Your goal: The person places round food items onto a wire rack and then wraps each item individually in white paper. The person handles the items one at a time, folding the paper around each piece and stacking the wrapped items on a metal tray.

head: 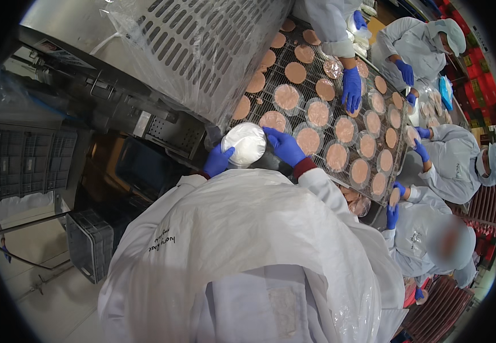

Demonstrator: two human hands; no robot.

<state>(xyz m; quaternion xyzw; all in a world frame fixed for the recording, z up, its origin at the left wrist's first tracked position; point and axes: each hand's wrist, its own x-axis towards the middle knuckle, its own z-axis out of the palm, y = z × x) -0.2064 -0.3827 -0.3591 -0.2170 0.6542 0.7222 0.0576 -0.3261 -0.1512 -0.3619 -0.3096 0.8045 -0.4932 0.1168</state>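
My left hand (218, 160), in a blue glove, grips a stack of round white film sheets (244, 144) by its left edge. My right hand (283, 145), also gloved in blue, has its fingertips at the stack's right edge; whether they pinch a sheet cannot be told. Just beyond my hands, round pink meat patties (295, 73) lie in rows on a wire mesh conveyor belt (269, 99). Several patties nearer to me, such as one patty (308, 141), have clear round film with them; others lie bare.
A slotted steel machine cover (188, 47) draped in clear plastic rises at the upper left. A co-worker's gloved hand (351, 92) touches a patty across the belt. More co-workers stand along the right side. Dark crates (89, 244) stand at the lower left.
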